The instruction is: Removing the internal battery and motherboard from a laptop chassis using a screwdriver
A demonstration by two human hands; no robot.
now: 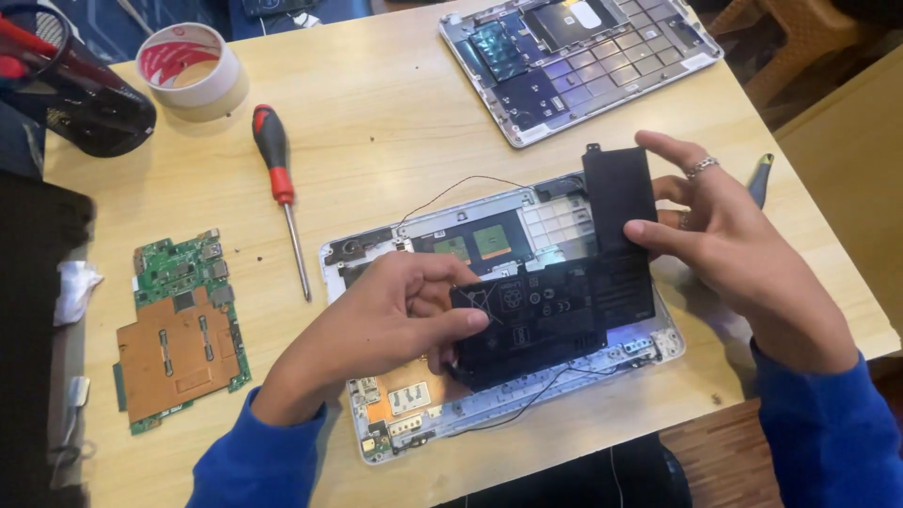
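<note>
A black L-shaped laptop battery (pixel 564 301) is held by both hands just above an opened silver laptop base (pixel 489 404). My left hand (pixel 386 320) grips the battery's left end, thumb on top. My right hand (pixel 724 235), wearing a ring, pinches the battery's upright right part with thumb and fingers. Thin black wires trail from the base around the battery. Inside the base I see green pads and a copper-coloured patch near the front.
A green circuit board with a copper shield (pixel 183 329) lies at the left. A red-and-black screwdriver (pixel 279 188) lies beside it. A tape roll (pixel 191 71) and a black holder (pixel 75 94) stand at the back left. Another opened laptop shell (pixel 583 61) lies at the back.
</note>
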